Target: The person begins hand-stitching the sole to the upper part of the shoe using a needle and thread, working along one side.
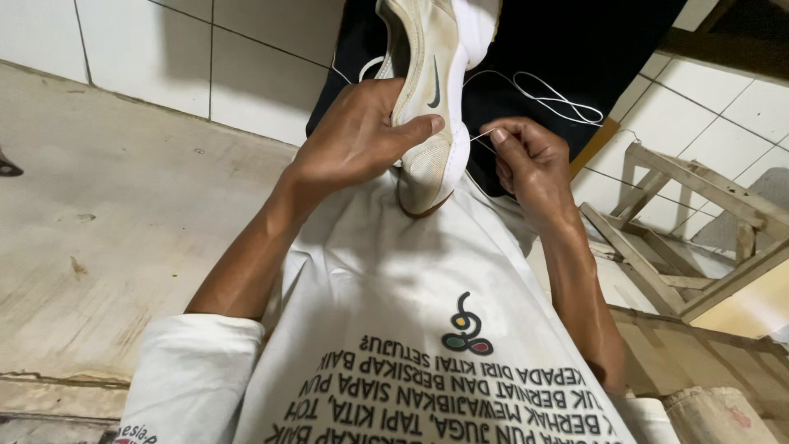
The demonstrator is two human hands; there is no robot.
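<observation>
While the worn cream-white canvas sneaker with a white rubber sole (431, 99) stands heel-down on the lap in the upper middle of the frame, the left hand (357, 136) wraps around its side, thumb pressed flat across the upper and the other fingers hidden behind the shoe. The shoe's long axis runs nearly up and down the picture, toe end leaving the top edge, heel resting just above the white printed T-shirt (394, 329).

Just to the right of the sole's edge, the right hand (530, 160) pinches a thin white thread (551, 99) between thumb and forefinger, fingers closed narrow on it. The short taut stretch of thread runs from that pinch leftward to the seam where sole meets upper, so the stitching point lies directly left of the right fingers and almost touching them. Slack thread loops away toward the upper right over a black cloth (575, 41). Whether a needle sits in the pinch cannot be told.

Pale tiled wall fills the upper left, a concrete floor (107, 205) the left side. A bare wooden frame (682, 238) stands at the right; no containers show.
</observation>
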